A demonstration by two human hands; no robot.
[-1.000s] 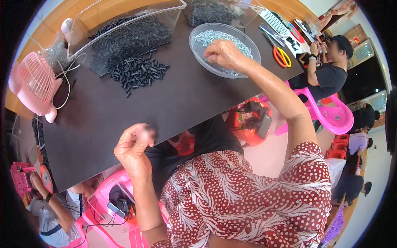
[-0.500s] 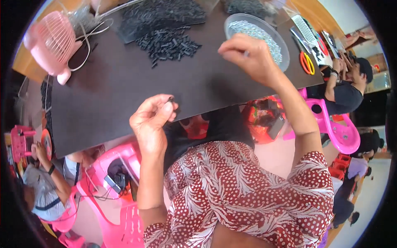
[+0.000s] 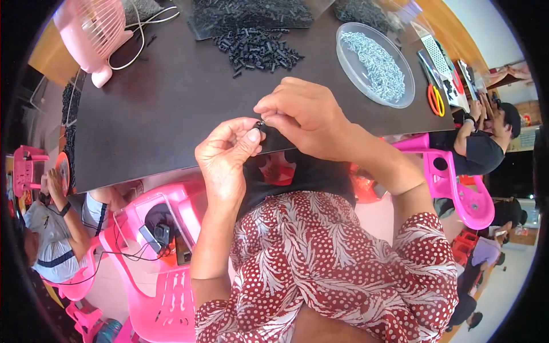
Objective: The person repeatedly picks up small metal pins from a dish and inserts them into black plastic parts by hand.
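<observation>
Over the near side of the dark table [image 3: 143, 126], my left hand [image 3: 226, 157] pinches a small black plastic piece [image 3: 260, 126] between thumb and fingertips. My right hand [image 3: 309, 117] meets it from the right, its thumb and forefinger closed at the top of that piece. A tiny glint at these fingertips looks like a small screw, mostly covered by the fingers. Similar short black tubular pieces lie in a loose pile [image 3: 257, 50] beyond my hands. To the right stands a round clear plastic dish [image 3: 345, 64] holding many small silvery screws [image 3: 382, 71].
Behind the pile lies a clear bag of black pieces [image 3: 251, 14]. A pink fan [image 3: 91, 34] with a white cord stands far left. Scissors with orange and yellow handles [image 3: 436, 100] lie at the right. Pink chairs [image 3: 163, 308] and co-workers [image 3: 486, 134] are around the table.
My right hand has come from beside the dish, left and nearer, to meet the left hand. The left hand still holds the black piece. The whole view has shifted slightly.
</observation>
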